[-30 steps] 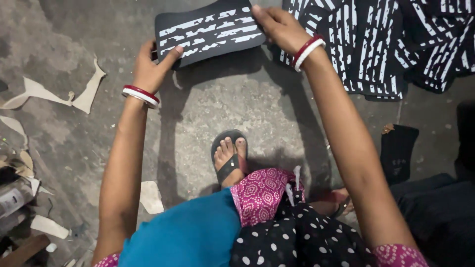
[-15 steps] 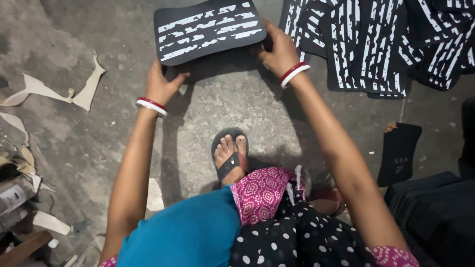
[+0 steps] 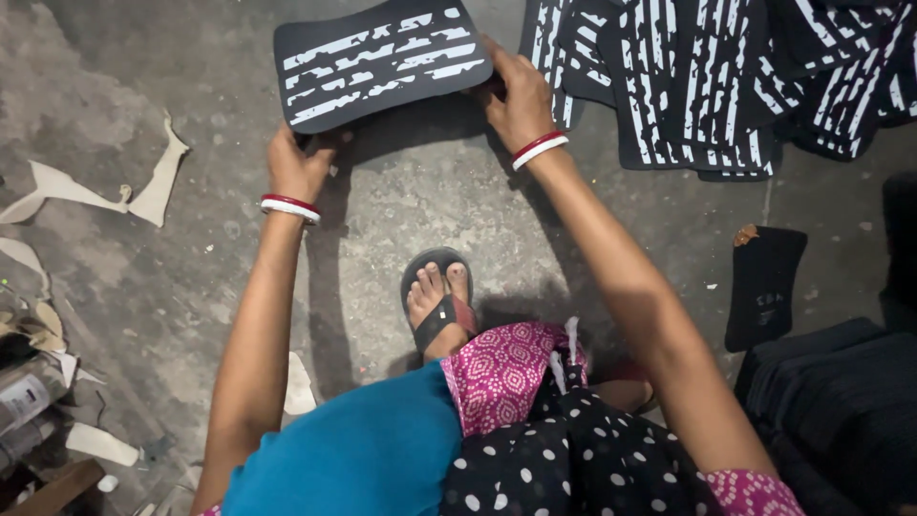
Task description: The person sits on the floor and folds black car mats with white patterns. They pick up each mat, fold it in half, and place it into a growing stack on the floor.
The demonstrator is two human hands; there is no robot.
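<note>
Printed black sheet (image 3: 380,61) has slid closer to me, left hand (image 3: 298,164) and right hand (image 3: 519,98) pinching opposite edges; looks light, floppy, so hold both ends.

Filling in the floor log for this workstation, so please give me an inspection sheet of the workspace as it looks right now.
Surface: bare grey concrete floor, stained and dusty.
Job's things: one black sheet with white dashed stripes, held at its two lower corners; more striped sheets overlap at the upper right.
Clutter: pale offcut scraps at the left; small black piece at the right; dark stack at the lower right.
Hands: left hand and right hand both grip the sheet; each wrist wears red and white bangles.
Cables: nothing seen.
Surroundings: a sandalled foot below the sheet.
</note>
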